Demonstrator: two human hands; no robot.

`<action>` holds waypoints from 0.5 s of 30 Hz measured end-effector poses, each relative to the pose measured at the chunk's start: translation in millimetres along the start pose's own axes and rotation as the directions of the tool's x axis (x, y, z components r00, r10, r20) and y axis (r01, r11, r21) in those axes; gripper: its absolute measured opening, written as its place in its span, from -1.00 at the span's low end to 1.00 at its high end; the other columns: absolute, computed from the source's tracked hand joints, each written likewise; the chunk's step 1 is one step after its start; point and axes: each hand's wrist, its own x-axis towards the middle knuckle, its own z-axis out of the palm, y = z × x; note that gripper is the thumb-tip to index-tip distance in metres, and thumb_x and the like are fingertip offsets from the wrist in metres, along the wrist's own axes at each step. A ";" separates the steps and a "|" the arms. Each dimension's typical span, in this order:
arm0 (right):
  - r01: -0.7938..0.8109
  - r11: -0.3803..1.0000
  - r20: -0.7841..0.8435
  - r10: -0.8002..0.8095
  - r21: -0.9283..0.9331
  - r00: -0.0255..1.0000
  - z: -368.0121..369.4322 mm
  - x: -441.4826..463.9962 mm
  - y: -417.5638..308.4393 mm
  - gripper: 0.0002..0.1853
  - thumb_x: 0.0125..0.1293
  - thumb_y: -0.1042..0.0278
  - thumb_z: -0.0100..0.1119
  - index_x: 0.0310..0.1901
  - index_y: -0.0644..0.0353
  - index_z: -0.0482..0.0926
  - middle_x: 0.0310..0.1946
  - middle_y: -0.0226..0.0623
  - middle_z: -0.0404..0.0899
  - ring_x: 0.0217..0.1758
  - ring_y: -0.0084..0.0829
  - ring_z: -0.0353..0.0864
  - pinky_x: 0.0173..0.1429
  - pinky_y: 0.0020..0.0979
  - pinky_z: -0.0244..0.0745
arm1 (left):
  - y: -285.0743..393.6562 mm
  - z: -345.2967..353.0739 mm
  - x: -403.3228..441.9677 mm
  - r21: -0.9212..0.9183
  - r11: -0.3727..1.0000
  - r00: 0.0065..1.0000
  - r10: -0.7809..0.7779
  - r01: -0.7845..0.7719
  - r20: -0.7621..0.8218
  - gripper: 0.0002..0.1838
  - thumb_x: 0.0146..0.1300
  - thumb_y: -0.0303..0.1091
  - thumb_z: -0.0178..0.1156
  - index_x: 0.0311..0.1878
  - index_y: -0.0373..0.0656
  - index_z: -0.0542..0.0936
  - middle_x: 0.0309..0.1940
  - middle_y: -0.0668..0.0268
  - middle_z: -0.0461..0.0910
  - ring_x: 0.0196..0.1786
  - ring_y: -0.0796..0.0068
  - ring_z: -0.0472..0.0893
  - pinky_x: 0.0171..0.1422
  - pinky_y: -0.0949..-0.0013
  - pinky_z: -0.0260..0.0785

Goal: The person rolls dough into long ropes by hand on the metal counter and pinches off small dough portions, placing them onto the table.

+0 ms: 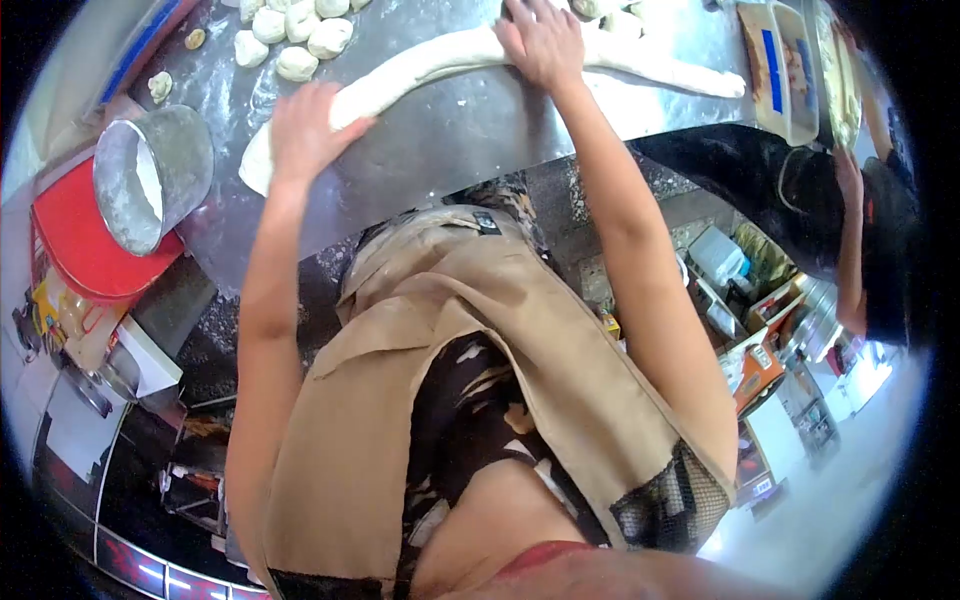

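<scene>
A long, thick rope of white dough [425, 68] lies across the floured metal table [480, 125], curving from the near left to the right. My left hand [308, 135] rests on its left part, thumb apart from the other fingers. Farther along, my right hand [545, 45] lies over the dough with its fingers spread, some of them past the top of the view. Beyond my left hand sit several round dough pieces [297, 63], and more dough pieces [622, 22] lie beyond my right hand.
A floury metal container [155, 175] stands at the table's left corner, near a red lid or stool top [85, 235]. At the right end is a plastic tub [785, 75]. A co-worker in dark clothes [885, 220] works at the far right.
</scene>
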 end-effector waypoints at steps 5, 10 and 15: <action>0.107 0.990 -0.075 -0.101 0.095 0.992 -20.6 -74.4 -9.2 -0.50 0.31 -0.07 0.03 0.16 0.03 0.50 0.09 -0.19 0.51 0.27 -0.16 0.38 0.42 -0.06 0.07 | -63.5 -18.7 -77.8 -0.011 0.992 0.991 -0.123 0.124 0.055 -0.37 -0.10 -0.30 0.47 0.11 0.00 0.47 -0.14 0.25 0.54 -0.05 0.12 0.56 -0.05 0.13 0.44; -0.186 0.978 0.257 0.157 0.091 0.954 -15.0 -31.0 -34.8 -0.49 0.24 -0.07 0.08 0.11 0.08 0.52 0.10 -0.13 0.48 0.27 -0.08 0.38 0.33 0.01 0.19 | -107.6 -54.3 -143.4 0.189 0.947 0.964 -0.266 0.261 0.001 -0.49 0.04 -0.43 0.29 0.13 0.01 0.47 -0.04 0.26 0.54 0.02 0.10 0.55 0.00 0.10 0.44; -0.143 0.989 -0.021 0.144 0.020 0.989 7.7 -29.8 -69.9 -0.35 0.16 -0.12 0.12 0.23 0.09 0.41 0.25 -0.08 0.34 0.35 -0.01 0.28 0.32 0.13 0.17 | -39.4 -38.4 -94.5 0.121 0.958 0.962 -0.267 0.259 0.055 -0.63 0.14 -0.45 0.10 0.06 -0.21 0.52 -0.04 0.05 0.55 0.04 0.01 0.53 0.13 0.05 0.35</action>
